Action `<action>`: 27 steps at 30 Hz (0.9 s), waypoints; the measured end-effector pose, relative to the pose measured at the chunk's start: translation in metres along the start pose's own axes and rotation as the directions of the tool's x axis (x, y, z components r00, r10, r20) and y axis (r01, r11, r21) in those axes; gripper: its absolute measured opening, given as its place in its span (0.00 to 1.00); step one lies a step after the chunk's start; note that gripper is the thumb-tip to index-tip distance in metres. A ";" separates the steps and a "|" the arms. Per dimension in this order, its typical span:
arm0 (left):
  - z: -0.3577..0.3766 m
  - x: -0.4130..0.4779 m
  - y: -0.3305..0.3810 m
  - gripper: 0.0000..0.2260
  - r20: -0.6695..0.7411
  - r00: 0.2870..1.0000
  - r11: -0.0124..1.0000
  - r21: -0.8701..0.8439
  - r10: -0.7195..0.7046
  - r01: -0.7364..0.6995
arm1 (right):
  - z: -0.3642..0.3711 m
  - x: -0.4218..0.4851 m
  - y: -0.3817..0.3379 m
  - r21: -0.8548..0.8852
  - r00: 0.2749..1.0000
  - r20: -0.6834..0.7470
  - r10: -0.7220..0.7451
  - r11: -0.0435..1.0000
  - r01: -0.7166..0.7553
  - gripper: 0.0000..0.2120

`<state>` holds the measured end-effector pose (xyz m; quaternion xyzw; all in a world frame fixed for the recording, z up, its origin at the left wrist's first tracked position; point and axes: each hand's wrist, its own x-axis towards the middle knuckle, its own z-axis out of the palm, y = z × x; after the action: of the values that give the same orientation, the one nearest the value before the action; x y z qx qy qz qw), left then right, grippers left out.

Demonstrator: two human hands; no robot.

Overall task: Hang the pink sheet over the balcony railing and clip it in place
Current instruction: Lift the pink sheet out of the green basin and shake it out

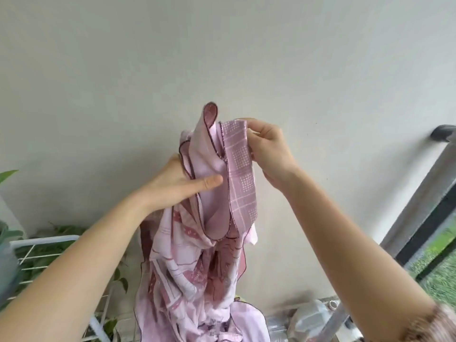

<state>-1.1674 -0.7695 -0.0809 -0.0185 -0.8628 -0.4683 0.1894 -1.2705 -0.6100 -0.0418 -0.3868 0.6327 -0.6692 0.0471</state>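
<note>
The pink sheet (197,262), printed with darker pink squares and a dark hem, hangs bunched in front of a pale wall, its lower folds running out of the bottom of the view. My left hand (177,183) grips a gathered part of its upper edge, thumb pressed on the cloth. My right hand (269,149) pinches the top corner of a patterned fold just to the right. Both hands are raised at about chest height, close together. The balcony railing (419,198) runs diagonally at the right edge, well apart from the sheet. No clips are visible.
A white wire drying rack (42,245) stands at the lower left with leafy plants (61,233) behind it. Plastic containers and bags (308,319) lie on the floor at the lower right. Green grass (441,265) shows beyond the railing.
</note>
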 end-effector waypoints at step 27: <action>-0.038 0.024 0.005 0.07 -0.469 0.860 0.975 -0.179 -0.201 0.130 | -0.016 0.003 -0.005 0.454 0.982 0.190 0.000 0.886 -0.088 0.10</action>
<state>-1.1770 -0.8009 -0.0503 0.1602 -0.7511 -0.5322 0.3563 -1.2796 -0.5975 -0.0346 -0.4104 0.4573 -0.7602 0.2111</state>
